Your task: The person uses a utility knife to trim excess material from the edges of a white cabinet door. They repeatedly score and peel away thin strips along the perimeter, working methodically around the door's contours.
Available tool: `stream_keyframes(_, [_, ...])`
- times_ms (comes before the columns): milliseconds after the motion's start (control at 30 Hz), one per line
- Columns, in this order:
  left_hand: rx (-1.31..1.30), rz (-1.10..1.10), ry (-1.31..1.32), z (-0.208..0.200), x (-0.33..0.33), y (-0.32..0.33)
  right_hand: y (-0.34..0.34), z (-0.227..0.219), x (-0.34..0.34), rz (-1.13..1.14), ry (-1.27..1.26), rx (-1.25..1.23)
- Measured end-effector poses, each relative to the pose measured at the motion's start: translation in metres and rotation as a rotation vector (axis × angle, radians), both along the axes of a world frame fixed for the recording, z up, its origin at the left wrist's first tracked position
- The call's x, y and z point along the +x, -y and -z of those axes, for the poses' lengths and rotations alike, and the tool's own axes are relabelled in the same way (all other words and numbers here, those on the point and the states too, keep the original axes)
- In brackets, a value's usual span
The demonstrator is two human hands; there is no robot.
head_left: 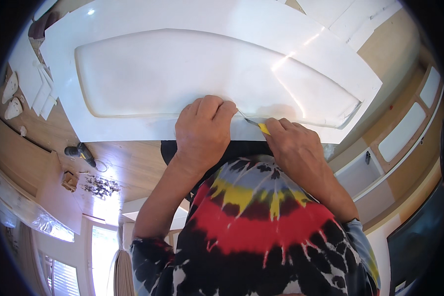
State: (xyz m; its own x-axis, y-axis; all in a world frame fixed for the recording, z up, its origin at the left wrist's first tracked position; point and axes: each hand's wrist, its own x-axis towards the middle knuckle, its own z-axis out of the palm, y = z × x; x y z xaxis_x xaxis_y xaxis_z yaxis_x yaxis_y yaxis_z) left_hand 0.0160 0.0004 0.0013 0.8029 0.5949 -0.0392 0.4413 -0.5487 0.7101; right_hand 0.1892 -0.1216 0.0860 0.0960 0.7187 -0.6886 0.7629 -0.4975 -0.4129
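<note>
Gripping a yellow-handled knife [255, 123] — right hand [293, 143], left hand [202, 130] pressing white panel [182, 74].

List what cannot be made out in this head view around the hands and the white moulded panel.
- Knife: only the blade and a yellow bit of handle show; the right hand covers the rest.
- White moulded panel: its near edge is hidden under the left hand.
- Dark tool on the wooden surface: too small to identify.
</note>
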Motion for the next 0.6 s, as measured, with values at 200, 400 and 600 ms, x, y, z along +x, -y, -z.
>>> stream_keyframes(200, [0.016, 0.034, 0.05, 0.004, -0.003, -0.002, -0.008, -0.005, 0.008, -0.031, -0.044, -0.04])
stream_keyframes(400, [0.157, 0.09, 0.081, 0.009, -0.005, -0.008, -0.011, -0.007, 0.017, -0.114, -0.056, -0.064])
stream_keyframes(600, [0.058, 0.021, 0.07, 0.01, -0.001, -0.002, -0.011, -0.015, 0.009, -0.186, 0.014, -0.105])
